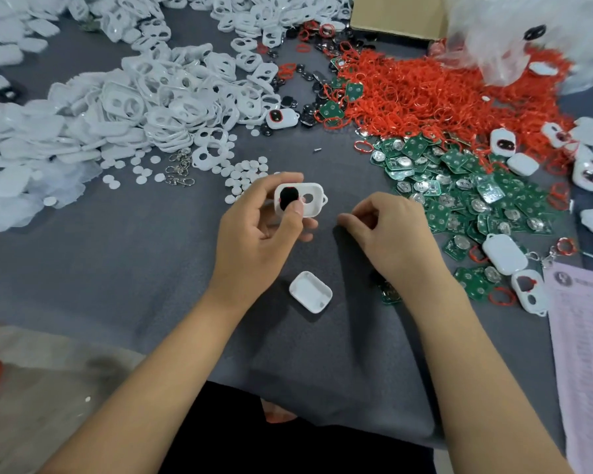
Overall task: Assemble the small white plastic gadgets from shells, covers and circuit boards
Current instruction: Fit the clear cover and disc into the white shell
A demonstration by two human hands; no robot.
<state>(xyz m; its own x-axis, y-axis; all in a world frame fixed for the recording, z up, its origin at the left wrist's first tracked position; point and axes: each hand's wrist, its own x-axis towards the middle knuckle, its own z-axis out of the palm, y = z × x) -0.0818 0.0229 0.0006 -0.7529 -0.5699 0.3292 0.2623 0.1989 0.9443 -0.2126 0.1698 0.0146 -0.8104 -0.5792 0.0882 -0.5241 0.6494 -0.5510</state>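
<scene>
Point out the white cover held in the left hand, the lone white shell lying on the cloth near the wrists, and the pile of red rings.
Cover (310, 200), head view: its face beside the small round hole.
Shell (310, 291), head view: middle of its hollow.
Red rings (425, 94), head view: middle of the pile.

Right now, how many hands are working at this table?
2. The left hand holds a white cover up; the right hand, fingers curled, is on the cloth beside it.

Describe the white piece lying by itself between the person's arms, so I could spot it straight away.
Start from the grey table and find the bare patch between the two forearms. There lies a lone white shell, below the left hand. Unlike the heaped covers with holes, it is solid, tray-like and alone.
</scene>
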